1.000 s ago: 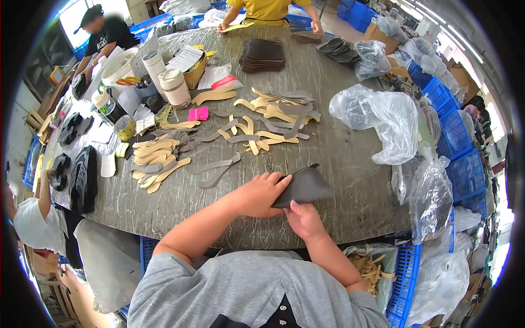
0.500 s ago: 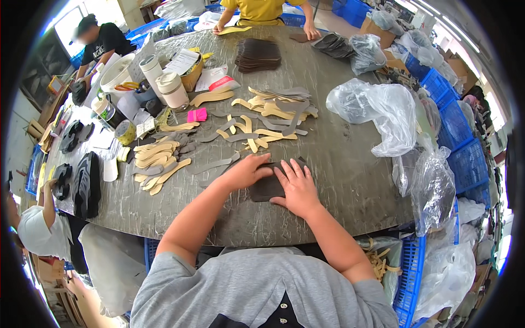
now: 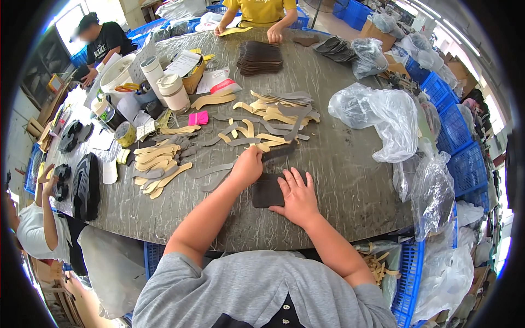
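Observation:
A dark flat shoe-shaped piece (image 3: 267,191) lies on the grey round table (image 3: 350,180) in front of me. My right hand (image 3: 298,198) rests flat on its right side, fingers spread. My left hand (image 3: 247,167) is just beyond it, pinching the end of a narrow dark grey strip (image 3: 280,151) that lies on the table. Tan and grey cut strips (image 3: 257,134) lie scattered right behind both hands.
A heap of tan pieces (image 3: 156,164) lies at left, tape rolls and cups (image 3: 164,87) further back. A stack of dark pieces (image 3: 260,57) is at the far side, where a person in yellow (image 3: 262,11) works. Clear plastic bags (image 3: 383,117) sit right; blue crates (image 3: 454,131) line the edge.
The dark piece has gone from held up to lying flat under my right hand. My left hand has left it and reached forward to a grey strip.

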Demonstrator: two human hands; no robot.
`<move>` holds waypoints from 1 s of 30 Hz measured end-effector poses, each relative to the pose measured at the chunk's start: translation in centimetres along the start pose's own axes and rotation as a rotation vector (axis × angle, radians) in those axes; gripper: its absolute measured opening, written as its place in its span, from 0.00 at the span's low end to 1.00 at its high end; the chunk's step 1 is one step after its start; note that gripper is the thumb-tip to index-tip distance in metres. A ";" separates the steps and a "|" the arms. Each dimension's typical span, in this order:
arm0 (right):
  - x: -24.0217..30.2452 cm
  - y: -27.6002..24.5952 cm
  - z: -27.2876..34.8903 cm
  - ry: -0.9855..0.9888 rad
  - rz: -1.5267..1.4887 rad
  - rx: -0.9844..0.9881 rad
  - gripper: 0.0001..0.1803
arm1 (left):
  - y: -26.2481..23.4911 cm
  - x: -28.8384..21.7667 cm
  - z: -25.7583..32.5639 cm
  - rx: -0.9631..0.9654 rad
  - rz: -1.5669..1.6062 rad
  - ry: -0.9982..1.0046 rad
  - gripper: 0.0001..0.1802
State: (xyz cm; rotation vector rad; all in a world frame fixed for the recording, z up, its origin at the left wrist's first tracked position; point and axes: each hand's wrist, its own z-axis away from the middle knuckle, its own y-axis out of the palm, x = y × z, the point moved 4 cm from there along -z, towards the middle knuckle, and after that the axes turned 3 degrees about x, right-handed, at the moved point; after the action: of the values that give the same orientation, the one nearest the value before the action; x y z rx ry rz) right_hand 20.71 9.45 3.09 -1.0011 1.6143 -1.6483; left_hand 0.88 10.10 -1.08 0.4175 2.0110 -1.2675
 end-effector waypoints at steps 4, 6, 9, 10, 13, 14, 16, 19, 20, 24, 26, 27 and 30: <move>-1.0 -0.4 -1.9 0.041 0.020 0.066 0.52 | -4.1 -3.9 0.6 -0.129 0.281 -0.054 0.05; -1.9 -0.2 -3.7 0.070 0.075 0.115 0.55 | -6.6 -4.5 1.2 -0.210 0.405 -0.056 0.04; -2.2 -0.4 -5.8 0.079 0.164 0.237 0.62 | -9.4 -2.8 3.3 -0.296 0.459 -0.044 0.05; -2.2 0.1 -6.0 0.042 0.170 0.231 0.62 | -10.1 -2.2 4.1 -0.305 0.480 -0.069 0.05; -1.6 -0.1 -6.3 0.023 0.150 0.257 0.66 | -11.6 -1.2 7.4 -0.312 0.508 -0.167 0.04; -1.5 0.1 -6.3 0.027 0.158 0.251 0.67 | -11.7 -1.1 8.1 -0.297 0.503 -0.193 0.04; -0.9 0.5 -5.8 0.021 0.175 0.274 0.68 | -11.6 -0.8 9.6 -0.255 0.495 -0.210 0.05; -0.5 0.6 -5.2 -0.015 0.137 0.285 0.68 | -10.9 -0.7 10.4 -0.221 0.572 -0.249 0.05; -0.5 0.6 -5.2 -0.020 0.126 0.279 0.68 | -10.8 -0.7 10.1 -0.219 0.565 -0.235 0.05; 1.6 1.2 -2.8 -0.106 0.121 0.275 0.67 | -11.1 -1.4 10.5 -0.236 0.565 -0.235 0.06; 1.8 1.0 -2.1 -0.101 0.079 0.260 0.66 | -11.1 -1.3 10.3 -0.246 0.638 -0.263 0.06; 2.0 1.0 -1.8 -0.099 0.054 0.252 0.66 | -11.0 -1.5 10.6 -0.210 0.622 -0.271 0.06; 1.3 0.9 0.4 -0.141 -0.226 -0.065 0.60 | -10.4 -2.1 11.9 -0.083 0.536 -0.264 0.07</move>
State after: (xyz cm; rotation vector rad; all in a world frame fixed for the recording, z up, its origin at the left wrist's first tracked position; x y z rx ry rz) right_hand 20.35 8.07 2.34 -1.3441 1.5144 -1.6359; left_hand 0.78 -4.97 4.05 0.6583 1.5784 -0.8520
